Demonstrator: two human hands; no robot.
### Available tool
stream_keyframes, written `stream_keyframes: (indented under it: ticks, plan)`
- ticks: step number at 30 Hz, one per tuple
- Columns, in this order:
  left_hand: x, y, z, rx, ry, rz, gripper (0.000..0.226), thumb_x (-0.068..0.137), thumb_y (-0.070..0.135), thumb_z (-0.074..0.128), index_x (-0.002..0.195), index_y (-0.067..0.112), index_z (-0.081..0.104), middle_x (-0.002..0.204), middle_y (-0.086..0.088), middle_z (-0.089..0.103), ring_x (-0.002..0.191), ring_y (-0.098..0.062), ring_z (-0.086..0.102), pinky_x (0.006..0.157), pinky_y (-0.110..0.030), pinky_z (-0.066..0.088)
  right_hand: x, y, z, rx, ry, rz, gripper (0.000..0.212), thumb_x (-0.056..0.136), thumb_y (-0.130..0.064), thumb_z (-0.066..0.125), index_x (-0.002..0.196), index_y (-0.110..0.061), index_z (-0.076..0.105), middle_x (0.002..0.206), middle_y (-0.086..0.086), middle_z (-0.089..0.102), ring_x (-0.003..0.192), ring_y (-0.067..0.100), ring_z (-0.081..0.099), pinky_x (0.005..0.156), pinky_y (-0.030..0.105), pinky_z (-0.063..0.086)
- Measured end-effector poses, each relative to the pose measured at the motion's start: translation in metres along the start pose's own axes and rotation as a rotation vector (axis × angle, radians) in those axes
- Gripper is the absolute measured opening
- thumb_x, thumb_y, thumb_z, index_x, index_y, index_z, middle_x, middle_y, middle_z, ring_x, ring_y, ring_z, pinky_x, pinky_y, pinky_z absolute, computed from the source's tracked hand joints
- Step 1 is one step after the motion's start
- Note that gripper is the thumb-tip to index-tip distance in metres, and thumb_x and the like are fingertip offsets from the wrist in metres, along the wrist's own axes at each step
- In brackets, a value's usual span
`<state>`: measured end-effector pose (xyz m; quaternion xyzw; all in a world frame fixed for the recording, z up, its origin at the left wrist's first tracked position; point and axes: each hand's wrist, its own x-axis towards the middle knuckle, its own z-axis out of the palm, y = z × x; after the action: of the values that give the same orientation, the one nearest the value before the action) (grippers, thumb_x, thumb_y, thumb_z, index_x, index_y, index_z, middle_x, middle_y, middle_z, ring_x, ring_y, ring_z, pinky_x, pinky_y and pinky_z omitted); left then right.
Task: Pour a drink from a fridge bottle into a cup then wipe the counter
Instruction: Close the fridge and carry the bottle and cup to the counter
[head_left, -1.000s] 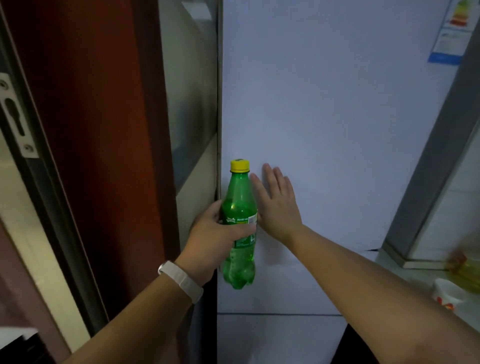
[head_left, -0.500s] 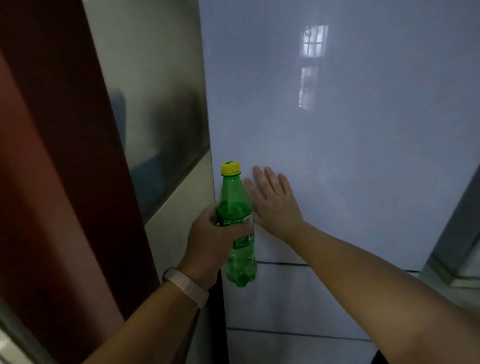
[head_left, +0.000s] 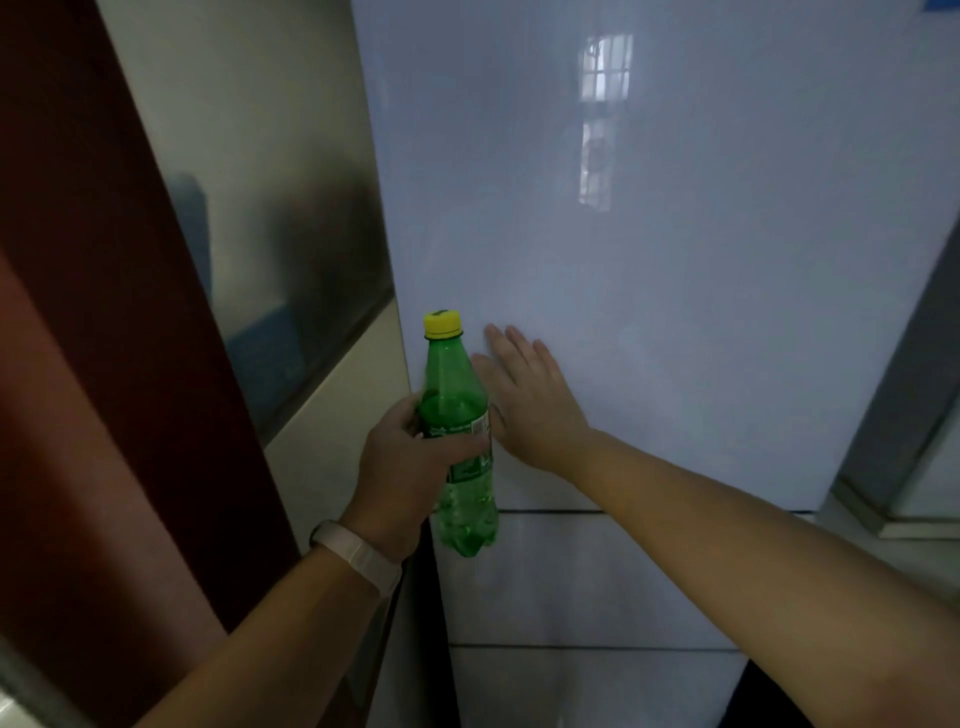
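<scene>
Gripped the green bottle (head_left: 460, 447) upright around its label with the left hand (head_left: 400, 467), yellow cap (head_left: 442, 325) on top. Held the right hand (head_left: 530, 400) flat, fingers straight, against the pale fridge door (head_left: 675, 260), just right of the bottle. Wore a white band (head_left: 358, 556) on the left wrist. Saw a window reflection (head_left: 602, 119) high on the door.

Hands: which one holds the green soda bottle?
The left hand, wearing a white wristband, grips the green soda bottle; the right hand presses flat against the fridge door.

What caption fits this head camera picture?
Left hand grips a green bottle; right hand presses flat on the fridge door.
</scene>
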<state>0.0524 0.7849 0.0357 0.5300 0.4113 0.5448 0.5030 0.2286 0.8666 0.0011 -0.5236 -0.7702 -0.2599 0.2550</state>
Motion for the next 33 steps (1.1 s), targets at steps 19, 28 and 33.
stream_keyframes:
  ticks: [19, 28, 33]
  plan:
    - [-0.071, 0.015, 0.028, -0.044, -0.322, -0.006, 0.039, 0.067, -0.008, 0.081, 0.098, 0.014, 0.071, 0.094, -0.007, 0.076, 0.084, -0.025, 0.073, 0.074, -0.039, 0.060, -0.149, -0.082, -0.128, 1.407, -0.342, 1.192, 0.035, 0.098, -0.043, 0.049, 0.107, -0.017, 0.071, 0.097, 0.002, 0.072, 0.093, 0.019, 0.067, 0.095, 0.041, 0.055]
    - [-0.085, -0.016, 0.093, -0.043, -0.406, -0.072, 0.043, 0.067, -0.006, 0.081, 0.103, 0.014, 0.070, 0.099, -0.010, 0.075, 0.092, -0.030, 0.072, 0.080, -0.043, 0.060, -0.212, -0.051, -0.139, 1.635, -0.149, 1.437, 0.028, 0.099, -0.035, 0.051, 0.107, -0.016, 0.070, 0.102, 0.009, 0.070, 0.096, 0.026, 0.067, 0.082, 0.038, 0.059]
    - [-0.079, -0.038, 0.150, -0.026, -0.479, -0.096, 0.041, 0.066, -0.006, 0.082, 0.098, 0.018, 0.072, 0.098, -0.009, 0.075, 0.092, -0.029, 0.072, 0.080, -0.042, 0.060, -0.244, -0.006, -0.135, 1.675, -0.073, 1.504, 0.033, 0.100, -0.035, 0.050, 0.116, -0.013, 0.068, 0.113, 0.013, 0.067, 0.100, 0.030, 0.065, 0.087, 0.040, 0.058]
